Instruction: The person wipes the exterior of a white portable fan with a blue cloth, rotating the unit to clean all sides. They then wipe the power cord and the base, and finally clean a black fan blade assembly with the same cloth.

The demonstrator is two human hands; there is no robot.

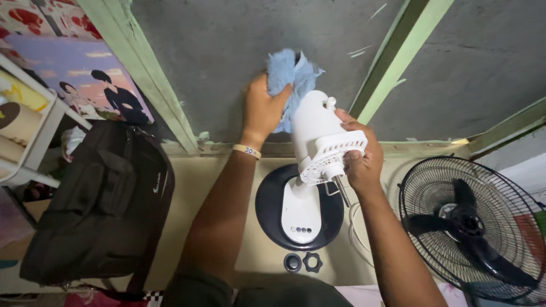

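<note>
Head view, looking straight down: the left hand (pixel 260 111) is clenched around a fluffy light-blue cleaning cloth (pixel 290 73) and presses it against the rear of the white plastic fan motor housing (pixel 318 133), the wad bunched up so it presents a thick pad to the casing. Just to that hand's right, the right hand (pixel 361 156) grasps the front end of the housing, fingers wrapped about the vented grille part, apparently to steady the head against the push of the cloth. The bare metal shaft (pixel 343 192) sticks out just below this hand, with no blade on it.

Beneath both hands stands the round dark base with its white stem (pixel 300 209). Nearer the person than the base lie a small black round cap (pixel 292 262) and a black lobed locking nut (pixel 312 262), side by side on the pale floor. Well to the right of the right hand rests the black wire fan guard with its blades (pixel 469 224). Far left of the left hand sits a black fabric bag (pixel 102 204).
</note>
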